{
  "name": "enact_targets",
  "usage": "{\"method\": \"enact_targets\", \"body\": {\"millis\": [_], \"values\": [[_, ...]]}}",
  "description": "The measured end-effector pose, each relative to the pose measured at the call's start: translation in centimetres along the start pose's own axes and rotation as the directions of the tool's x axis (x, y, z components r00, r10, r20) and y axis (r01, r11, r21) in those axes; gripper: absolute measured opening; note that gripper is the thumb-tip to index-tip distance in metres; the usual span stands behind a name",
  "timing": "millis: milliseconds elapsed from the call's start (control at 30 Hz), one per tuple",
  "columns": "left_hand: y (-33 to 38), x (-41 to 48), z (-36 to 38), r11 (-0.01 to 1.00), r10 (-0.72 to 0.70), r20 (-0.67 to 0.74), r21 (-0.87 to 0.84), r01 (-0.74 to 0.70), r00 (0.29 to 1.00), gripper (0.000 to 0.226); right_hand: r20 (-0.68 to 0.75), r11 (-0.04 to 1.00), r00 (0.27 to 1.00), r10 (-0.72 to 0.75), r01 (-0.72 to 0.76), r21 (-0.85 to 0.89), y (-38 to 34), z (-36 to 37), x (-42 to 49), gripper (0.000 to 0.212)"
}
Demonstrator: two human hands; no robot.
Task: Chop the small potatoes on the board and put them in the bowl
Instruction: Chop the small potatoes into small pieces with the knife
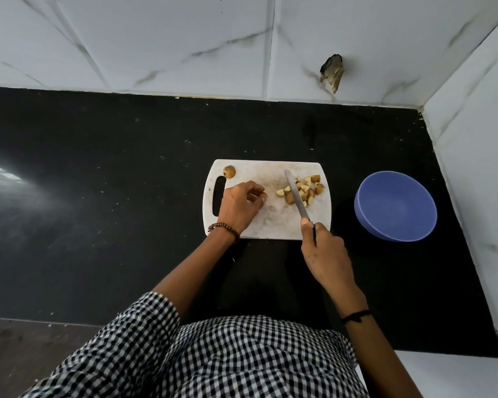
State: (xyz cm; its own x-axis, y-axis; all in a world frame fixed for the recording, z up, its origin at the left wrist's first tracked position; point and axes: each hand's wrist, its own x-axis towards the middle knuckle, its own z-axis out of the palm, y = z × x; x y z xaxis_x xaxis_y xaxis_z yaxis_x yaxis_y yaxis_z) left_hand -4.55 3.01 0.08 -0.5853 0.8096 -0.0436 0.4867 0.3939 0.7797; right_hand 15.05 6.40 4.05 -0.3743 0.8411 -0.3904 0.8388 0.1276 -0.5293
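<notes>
A white cutting board (273,222) lies on the black counter. One whole small potato (229,171) sits at its far left corner, beside the handle slot. A pile of chopped potato pieces (311,187) lies on the board's right part. My right hand (325,254) grips a knife (296,198) by the handle, and its blade lies across the left side of the pile. My left hand (240,205) rests on the board's left part with fingers loosely curled, holding nothing that I can see. A blue bowl (396,206) stands empty to the right of the board.
The black counter (98,196) stretches far to the left. White marble-look tiled walls close it off at the back and on the right. A rough hole (332,71) breaks the back wall above the board.
</notes>
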Motion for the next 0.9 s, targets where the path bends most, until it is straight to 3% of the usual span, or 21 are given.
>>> {"method": "enact_targets", "body": {"millis": [567,900], "values": [[0.2,-0.4,-0.3,0.986,-0.084,-0.027,-0.149,0.079,0.996,0.019,0.119,0.994,0.99,-0.075,0.064,0.09,-1.9,2.4,0.5,0.051],[-0.1,0.2,-0.4,0.999,-0.027,-0.031,-0.034,0.026,0.999,0.016,0.115,0.994,0.99,-0.086,0.078,0.071,-2.0,2.8,0.4,0.05]]}}
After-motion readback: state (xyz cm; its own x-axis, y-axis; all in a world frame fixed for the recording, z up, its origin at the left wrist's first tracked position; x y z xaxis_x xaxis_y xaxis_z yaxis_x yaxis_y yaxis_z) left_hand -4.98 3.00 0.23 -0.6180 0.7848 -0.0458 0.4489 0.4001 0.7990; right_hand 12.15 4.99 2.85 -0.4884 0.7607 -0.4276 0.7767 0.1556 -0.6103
